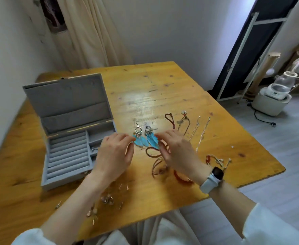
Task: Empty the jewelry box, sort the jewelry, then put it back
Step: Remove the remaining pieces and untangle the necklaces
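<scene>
My left hand (116,152) and right hand (176,150) hovered loosely open, fingertips touching two blue feather earrings (146,138) on the surface (162,82) beside the open jewelry box (69,131).

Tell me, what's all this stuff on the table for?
A person is sorting jewelry. The grey jewelry box sits open and nearly empty. Both hands, left hand and right hand, are straightening a pair of blue feather earrings. Cord necklaces lie beyond them, small earrings nearer the person.
</scene>
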The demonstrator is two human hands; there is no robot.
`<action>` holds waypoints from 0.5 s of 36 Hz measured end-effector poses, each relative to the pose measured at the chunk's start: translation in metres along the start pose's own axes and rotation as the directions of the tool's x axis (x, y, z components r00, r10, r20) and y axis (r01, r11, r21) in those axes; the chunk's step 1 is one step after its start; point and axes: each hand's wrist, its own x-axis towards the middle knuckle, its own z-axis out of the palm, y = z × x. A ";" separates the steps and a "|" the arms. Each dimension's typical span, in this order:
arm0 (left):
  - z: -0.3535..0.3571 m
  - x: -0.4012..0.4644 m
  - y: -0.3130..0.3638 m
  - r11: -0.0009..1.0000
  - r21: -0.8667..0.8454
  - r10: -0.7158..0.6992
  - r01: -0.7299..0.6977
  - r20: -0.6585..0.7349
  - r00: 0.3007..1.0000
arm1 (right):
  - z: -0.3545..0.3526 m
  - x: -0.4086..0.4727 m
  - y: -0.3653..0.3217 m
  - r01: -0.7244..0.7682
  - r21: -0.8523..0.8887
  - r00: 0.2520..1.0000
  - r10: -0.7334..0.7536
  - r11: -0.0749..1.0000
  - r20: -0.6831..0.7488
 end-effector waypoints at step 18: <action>-0.009 -0.044 -0.093 0.916 -0.040 -0.399 0.398 -0.021 0.916 | 0.096 0.122 -0.086 0.303 -0.176 0.796 -0.147 0.936 0.587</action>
